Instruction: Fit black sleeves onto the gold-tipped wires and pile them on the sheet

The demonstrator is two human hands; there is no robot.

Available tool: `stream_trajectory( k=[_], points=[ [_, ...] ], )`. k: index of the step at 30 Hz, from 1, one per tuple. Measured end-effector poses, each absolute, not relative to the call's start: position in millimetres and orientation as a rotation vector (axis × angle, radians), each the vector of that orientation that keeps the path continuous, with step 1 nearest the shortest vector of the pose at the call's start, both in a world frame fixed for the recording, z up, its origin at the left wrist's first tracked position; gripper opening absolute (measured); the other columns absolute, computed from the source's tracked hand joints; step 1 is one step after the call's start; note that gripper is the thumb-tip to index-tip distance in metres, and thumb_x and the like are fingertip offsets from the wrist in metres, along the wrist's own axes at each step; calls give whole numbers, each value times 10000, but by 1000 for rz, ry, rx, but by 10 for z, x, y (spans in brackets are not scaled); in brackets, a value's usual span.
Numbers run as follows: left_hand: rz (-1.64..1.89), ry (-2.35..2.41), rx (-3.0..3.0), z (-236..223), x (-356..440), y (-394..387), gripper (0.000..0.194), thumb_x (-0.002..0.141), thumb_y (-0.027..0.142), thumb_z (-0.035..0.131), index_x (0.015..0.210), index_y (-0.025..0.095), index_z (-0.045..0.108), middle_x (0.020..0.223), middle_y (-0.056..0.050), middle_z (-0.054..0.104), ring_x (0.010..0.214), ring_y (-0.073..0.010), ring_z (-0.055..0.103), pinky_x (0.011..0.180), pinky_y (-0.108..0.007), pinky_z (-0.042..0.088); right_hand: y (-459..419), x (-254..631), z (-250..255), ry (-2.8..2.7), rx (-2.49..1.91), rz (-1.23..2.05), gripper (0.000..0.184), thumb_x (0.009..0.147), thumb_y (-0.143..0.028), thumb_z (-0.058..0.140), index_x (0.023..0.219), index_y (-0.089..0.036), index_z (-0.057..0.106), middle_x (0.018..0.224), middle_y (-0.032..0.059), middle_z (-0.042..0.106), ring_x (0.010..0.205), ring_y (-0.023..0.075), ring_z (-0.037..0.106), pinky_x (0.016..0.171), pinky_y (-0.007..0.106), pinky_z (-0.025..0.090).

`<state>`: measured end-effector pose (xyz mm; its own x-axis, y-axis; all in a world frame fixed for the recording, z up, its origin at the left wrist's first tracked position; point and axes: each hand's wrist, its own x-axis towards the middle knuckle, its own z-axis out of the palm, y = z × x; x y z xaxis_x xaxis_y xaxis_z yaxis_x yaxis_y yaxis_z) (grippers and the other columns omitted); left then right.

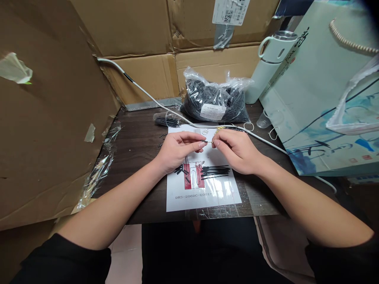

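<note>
Pinched between the thumb and fingers of my left hand [174, 152] is a short black tube [203, 141]. My right hand [238, 152] pinches a thin piece with a gold-coloured end [209, 142], which meets the tube; whether it sits inside cannot be made out. Both hands are above a white printed sheet [177, 201]. Beneath them, several long thin black pieces [216, 171] lie in a row on the sheet. Short black tubes [179, 170] are scattered to their left, over and beside a red-and-white patch [199, 179]. More gold-tipped black pieces [229, 128] lie behind my right hand.
A clear bag of black pieces [216, 100] stands at the back, near a clear container [167, 119] holding black pieces. A white cable [151, 96] crosses the dark table [139, 157]. On the right are a pale bottle [266, 69] and paper bag [319, 98]. Cardboard walls [53, 118] enclose the left and back.
</note>
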<state>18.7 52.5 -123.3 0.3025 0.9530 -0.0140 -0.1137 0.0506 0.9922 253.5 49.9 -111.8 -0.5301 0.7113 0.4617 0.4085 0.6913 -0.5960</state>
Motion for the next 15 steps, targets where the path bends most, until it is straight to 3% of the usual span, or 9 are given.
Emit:
stream_trajectory(
  k=[6,15],
  points=[
    [1038,983,1299,-1235,193,503,372,728,362,988,1008,148,868,900,-93,824,769,-169,759,785,-309,637,480,2541,-1111,-2153,-906,648,18,1005,-211,588,991,-218,597,814,16,605,708,182,520,680,345,409],
    [1035,990,1340,-1237,205,484,348,738,368,980,997,162,875,931,-93,838,783,-176,768,810,-320,647,490,2531,-1138,-2152,-885,624,50,1020,-211,588,996,-208,633,846,26,636,742,181,555,705,343,437]
  ],
)
